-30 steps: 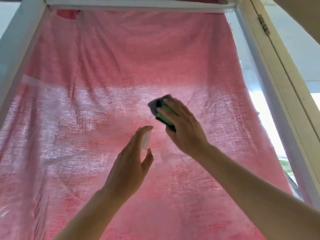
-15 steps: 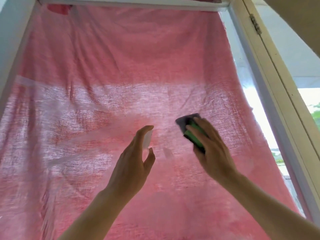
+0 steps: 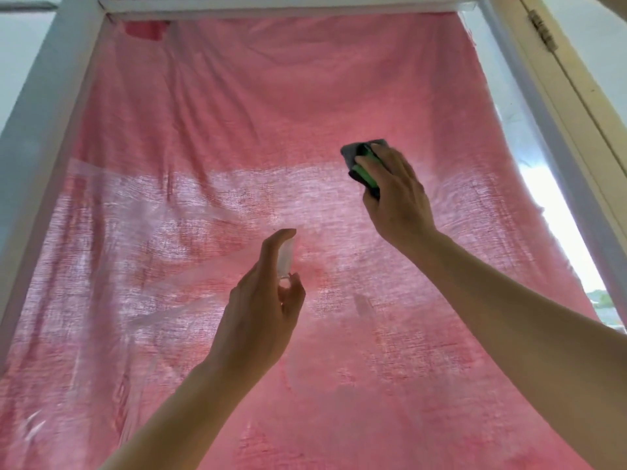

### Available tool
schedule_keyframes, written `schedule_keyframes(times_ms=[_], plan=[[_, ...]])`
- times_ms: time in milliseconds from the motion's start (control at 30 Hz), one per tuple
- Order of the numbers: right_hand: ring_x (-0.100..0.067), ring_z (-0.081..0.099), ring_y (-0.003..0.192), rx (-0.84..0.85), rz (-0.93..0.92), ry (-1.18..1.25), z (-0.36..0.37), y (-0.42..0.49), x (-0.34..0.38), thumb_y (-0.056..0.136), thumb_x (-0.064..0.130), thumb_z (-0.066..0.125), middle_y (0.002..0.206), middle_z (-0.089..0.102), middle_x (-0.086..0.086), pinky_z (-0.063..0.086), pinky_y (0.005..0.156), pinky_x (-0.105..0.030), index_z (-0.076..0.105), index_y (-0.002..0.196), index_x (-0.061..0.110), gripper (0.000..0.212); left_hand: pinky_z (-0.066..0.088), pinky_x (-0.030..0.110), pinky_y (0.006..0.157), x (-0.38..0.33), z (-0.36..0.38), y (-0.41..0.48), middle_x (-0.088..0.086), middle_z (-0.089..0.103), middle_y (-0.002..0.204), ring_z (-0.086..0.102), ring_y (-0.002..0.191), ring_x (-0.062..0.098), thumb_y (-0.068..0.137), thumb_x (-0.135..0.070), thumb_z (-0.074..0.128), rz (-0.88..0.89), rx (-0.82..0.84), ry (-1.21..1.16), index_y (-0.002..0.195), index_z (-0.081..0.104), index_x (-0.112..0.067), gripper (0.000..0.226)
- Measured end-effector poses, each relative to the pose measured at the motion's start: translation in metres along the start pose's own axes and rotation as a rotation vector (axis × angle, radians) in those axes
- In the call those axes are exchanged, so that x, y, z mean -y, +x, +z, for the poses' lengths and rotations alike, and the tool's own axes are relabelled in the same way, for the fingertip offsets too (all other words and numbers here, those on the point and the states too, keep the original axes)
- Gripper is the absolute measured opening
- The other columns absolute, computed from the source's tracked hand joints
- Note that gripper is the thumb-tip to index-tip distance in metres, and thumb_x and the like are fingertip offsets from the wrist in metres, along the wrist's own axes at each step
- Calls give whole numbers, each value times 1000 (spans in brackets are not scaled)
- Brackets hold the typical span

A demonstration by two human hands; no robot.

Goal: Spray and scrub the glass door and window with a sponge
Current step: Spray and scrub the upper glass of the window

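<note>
While sponge (image 3: 354,154) in R hand (image 3: 397,195) clears frame (image 3: 40,130), L hand (image 3: 261,320) grips bottle (image 3: 285,259).

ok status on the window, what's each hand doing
Right hand presses the sponge on the glass. Left hand grips the spray bottle. Pink cloth behind the glass, nothing blocking.

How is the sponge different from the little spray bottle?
The sponge is green and dark grey; the spray bottle is see-through. The sponge sits higher up, on the right; the spray bottle is lower, nearer the middle. The right hand holds the sponge against the glass; the left hand holds the spray bottle upright. Both are gripped in a hand, before the pink cloth.
</note>
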State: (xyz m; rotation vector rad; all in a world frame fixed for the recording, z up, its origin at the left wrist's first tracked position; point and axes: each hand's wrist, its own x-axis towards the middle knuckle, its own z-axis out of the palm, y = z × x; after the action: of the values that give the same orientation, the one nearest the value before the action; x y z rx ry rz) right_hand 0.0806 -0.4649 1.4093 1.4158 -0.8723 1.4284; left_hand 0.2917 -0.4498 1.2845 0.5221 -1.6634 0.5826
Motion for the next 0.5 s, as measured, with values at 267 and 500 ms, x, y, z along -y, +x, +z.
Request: schedule_keyframes(times_ms=[267, 500], plan=[[-28, 29, 142, 71, -183, 52, 0, -83, 24, 83, 5, 67, 150, 39, -6, 41, 106, -48, 47, 140, 14, 61, 39, 28, 88, 16, -5, -13, 9, 59, 125, 55, 108, 22, 85, -7, 66, 30, -5, 247, 140, 38, -16, 63], [-24, 24, 144, 131, -175, 0, -36, -165, -10, 81, 10, 63, 153, 34, -3, 27, 112, -47, 45, 142, 15, 64, -6, 22, 108, 14, -9, -12, -12, 7, 148, -8, 137, 7, 94, -8, 54, 45, 110, 224, 142, 33, -22, 54]])
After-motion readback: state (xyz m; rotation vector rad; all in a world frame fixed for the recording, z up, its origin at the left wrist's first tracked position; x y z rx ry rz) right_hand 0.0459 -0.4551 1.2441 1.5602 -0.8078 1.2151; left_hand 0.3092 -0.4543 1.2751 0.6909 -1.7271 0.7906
